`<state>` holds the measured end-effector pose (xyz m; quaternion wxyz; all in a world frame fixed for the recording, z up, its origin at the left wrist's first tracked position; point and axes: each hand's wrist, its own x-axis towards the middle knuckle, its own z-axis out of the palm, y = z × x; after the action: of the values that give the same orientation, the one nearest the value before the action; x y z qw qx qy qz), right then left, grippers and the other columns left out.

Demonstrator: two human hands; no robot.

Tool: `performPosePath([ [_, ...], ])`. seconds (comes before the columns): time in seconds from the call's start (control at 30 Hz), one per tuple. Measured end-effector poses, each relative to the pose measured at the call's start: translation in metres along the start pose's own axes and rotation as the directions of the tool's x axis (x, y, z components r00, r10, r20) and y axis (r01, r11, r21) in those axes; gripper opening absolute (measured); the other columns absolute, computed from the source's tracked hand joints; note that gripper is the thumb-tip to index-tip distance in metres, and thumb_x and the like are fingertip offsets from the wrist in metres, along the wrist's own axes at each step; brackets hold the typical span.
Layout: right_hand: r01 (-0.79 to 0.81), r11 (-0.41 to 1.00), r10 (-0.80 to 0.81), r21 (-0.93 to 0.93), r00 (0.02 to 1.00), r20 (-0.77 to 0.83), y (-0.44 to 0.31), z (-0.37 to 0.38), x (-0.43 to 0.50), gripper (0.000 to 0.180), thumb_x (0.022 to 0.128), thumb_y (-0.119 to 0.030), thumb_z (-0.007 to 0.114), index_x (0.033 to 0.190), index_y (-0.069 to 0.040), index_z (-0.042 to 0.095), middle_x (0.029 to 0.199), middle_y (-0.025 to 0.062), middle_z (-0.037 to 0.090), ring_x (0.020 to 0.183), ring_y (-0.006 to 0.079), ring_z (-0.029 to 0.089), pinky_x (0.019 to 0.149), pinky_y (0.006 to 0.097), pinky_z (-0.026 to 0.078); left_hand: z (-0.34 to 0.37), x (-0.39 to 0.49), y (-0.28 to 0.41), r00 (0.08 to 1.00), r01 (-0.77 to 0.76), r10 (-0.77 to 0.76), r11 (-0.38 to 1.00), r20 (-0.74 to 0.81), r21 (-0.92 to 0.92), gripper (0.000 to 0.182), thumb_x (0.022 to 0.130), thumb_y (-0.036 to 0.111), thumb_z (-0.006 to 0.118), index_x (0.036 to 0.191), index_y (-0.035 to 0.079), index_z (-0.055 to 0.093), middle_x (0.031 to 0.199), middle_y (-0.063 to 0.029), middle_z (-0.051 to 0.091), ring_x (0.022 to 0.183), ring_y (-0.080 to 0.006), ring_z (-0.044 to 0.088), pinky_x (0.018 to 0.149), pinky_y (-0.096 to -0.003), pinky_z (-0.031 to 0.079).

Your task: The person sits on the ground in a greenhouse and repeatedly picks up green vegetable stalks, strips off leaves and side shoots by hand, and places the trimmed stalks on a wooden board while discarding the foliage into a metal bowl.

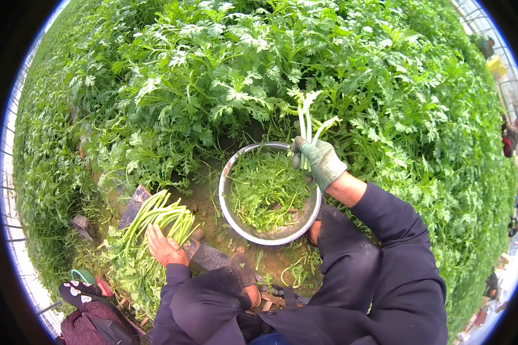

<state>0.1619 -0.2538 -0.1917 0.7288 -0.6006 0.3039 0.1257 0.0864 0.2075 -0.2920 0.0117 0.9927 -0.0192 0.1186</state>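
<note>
My right hand (323, 163), in a green-grey work glove, grips a few pale leafy stems (304, 118) over the right rim of a round metal basin (270, 240). Loose leaves and trimmings (270, 189) fill much of that basin. At the lower left, my bare left hand (166, 248) rests on a pile of cut greens (144, 215), with its thumb apart from the fingers. The pile's pale stems point up and right, and its leaves spread below. They look like garland chrysanthemum.
Dense leafy plants (241, 64) stand ahead and on both sides. My shoes (241, 269) and bent knees flank the basin's near side. Dark sheeting (209, 254) lies on the soil. Another person's sleeve (84, 323) shows at lower left; other people (511, 133) are at far right.
</note>
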Motion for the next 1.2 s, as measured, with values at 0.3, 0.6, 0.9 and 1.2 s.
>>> performPosePath([
  [0.3,0.225,0.745,0.032,-0.628,0.928,0.371,-0.021,0.034,-0.169,0.03,0.095,-0.033,0.063,0.102,-0.004,0.07,0.062,0.0061,0.063,0.054,0.0129,0.057,0.055,0.0333,0.048,-0.053,0.022,0.004,0.999,0.046,-0.041,0.955,0.023,-0.293,0.053,0.089,0.018,0.057,0.139,0.003,0.046,0.15,-0.0185,0.039,0.137,-0.0373,0.037,0.113,-0.049,0.025],
  [0.6,0.44,0.711,0.143,-0.548,0.673,0.725,-0.055,0.048,-0.196,0.031,0.096,-0.033,0.057,0.094,-0.004,0.069,0.06,0.0045,0.064,0.052,0.0107,0.057,0.05,0.0282,0.045,-0.246,0.069,0.155,0.644,-0.699,0.753,0.511,-0.131,-0.501,0.071,0.065,0.015,0.08,0.131,0.013,0.055,0.14,-0.009,0.051,0.133,-0.0281,0.045,0.111,-0.0462,0.031],
  [0.9,0.035,0.998,0.008,-0.054,0.764,0.645,-0.052,0.027,-0.174,0.059,0.095,-0.058,0.053,0.098,-0.001,0.07,0.069,0.0084,0.069,0.047,0.0089,0.049,0.047,0.0239,0.043,-0.188,0.078,0.183,0.803,-0.315,0.595,0.365,-0.04,-0.876,0.028,0.084,0.0,0.063,0.11,0.009,0.067,0.096,-0.0068,0.072,0.096,-0.0213,0.067,0.097,-0.0372,0.044],
  [1.2,0.598,0.798,-0.573,-0.068,0.79,0.218,-0.024,0.052,-0.126,0.029,0.095,-0.028,0.063,0.104,-0.001,0.067,0.086,0.0069,0.072,0.061,0.0069,0.058,0.056,0.0209,0.047,-0.161,0.101,0.139,0.844,0.516,0.283,-0.201,0.455,-0.832,0.036,0.098,0.026,0.058,0.124,0.001,0.061,0.115,-0.0148,0.069,0.104,-0.0205,0.065,0.093,-0.0342,0.049],
])
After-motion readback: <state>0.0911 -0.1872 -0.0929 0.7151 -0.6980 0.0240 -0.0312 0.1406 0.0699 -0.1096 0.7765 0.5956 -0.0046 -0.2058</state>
